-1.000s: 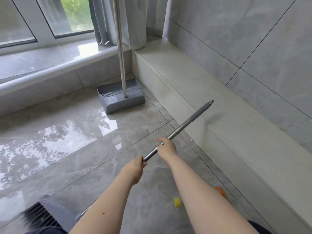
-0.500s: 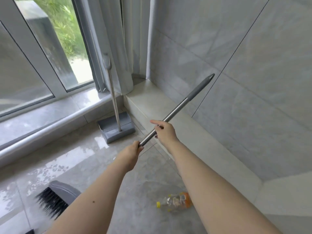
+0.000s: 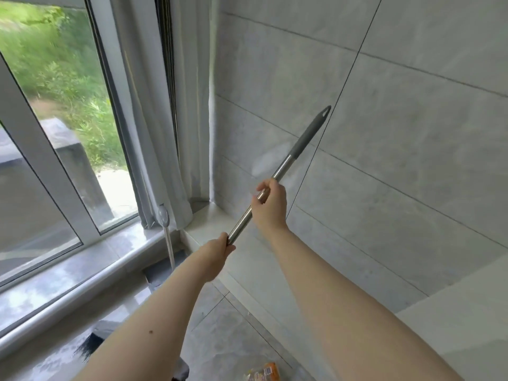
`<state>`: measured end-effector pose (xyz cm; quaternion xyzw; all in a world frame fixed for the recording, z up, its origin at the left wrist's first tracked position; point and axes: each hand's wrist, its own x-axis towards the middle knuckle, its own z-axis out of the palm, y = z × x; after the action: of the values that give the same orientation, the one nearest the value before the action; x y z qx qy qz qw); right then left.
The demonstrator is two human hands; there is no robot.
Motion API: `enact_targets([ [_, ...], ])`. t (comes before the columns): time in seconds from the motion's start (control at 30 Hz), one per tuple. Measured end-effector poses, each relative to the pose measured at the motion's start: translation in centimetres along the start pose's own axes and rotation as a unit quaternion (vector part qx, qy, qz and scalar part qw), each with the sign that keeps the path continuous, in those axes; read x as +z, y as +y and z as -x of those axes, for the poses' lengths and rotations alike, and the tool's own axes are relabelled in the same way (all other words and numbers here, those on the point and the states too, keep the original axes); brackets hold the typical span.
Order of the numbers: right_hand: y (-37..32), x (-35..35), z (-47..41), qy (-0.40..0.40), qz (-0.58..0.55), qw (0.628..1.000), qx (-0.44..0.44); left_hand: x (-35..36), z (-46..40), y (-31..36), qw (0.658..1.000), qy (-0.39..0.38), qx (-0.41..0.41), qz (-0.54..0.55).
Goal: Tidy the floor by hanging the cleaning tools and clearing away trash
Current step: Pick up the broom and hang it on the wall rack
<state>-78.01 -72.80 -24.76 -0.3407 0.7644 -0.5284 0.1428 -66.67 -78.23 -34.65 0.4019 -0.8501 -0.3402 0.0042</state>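
Broom handle up, angled toward the tiled wall

The broom (image 3: 277, 171) tilts steeply, its steel shaft capped by a grey grip with a hanging hole, tip near the tiled wall (image 3: 398, 138); black bristles show low, away from that wall. The dustpan (image 3: 167, 243) stands upright left of the wall's ledge. A plastic bottle (image 3: 264, 373) with an orange label lies below the wall.

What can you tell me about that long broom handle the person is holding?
The broom handle is a thin, shiny metal-looking tube ending in a grey grip with a hanging hole at its tip. It slants up and to the right toward the tiled wall. The left hand grips it lower down, the right hand higher up. Dark bristles show at the bottom.
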Motion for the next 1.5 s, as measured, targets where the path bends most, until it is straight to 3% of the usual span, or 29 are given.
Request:
enact_targets([
  [0.2, -8.2, -6.7, -0.6, 0.143, -0.122, 0.982, -0.010, -6.3, 1.5, 7.5, 0.999, -0.031, 0.025, -0.036],
  [0.33, -12.9, -11.1, -0.5, 0.116, -0.139, 0.983, 0.017, -10.2, 3.4, 11.9, 0.997, -0.028, 0.063, -0.036],
  [0.57, -18.6, -17.1, 0.7, 0.147, -0.076, 0.986, -0.017, -14.1, 5.9, 20.5, 0.984, 0.015, 0.177, -0.030],
  [0.8, -19.5, -22.1, -0.6, 0.173, -0.050, 0.983, -0.030, -12.4, 4.8, 27.6, 0.967, 0.075, 0.241, -0.029],
  [1.0, -19.2, -28.5, -4.5, 0.230, -0.035, 0.971, -0.055, -10.3, 1.8, 33.2, 0.963, 0.063, 0.260, -0.039],
  [1.13, -18.8, -33.1, -8.8, 0.222, -0.020, 0.973, -0.057, -10.0, -1.3, 37.4, 0.952, 0.061, 0.293, -0.060],
  [1.5, -17.3, -40.3, -17.4, 0.234, 0.017, 0.968, -0.084, -10.7, -7.5, 48.0, 0.932, 0.094, 0.345, 0.057],
])
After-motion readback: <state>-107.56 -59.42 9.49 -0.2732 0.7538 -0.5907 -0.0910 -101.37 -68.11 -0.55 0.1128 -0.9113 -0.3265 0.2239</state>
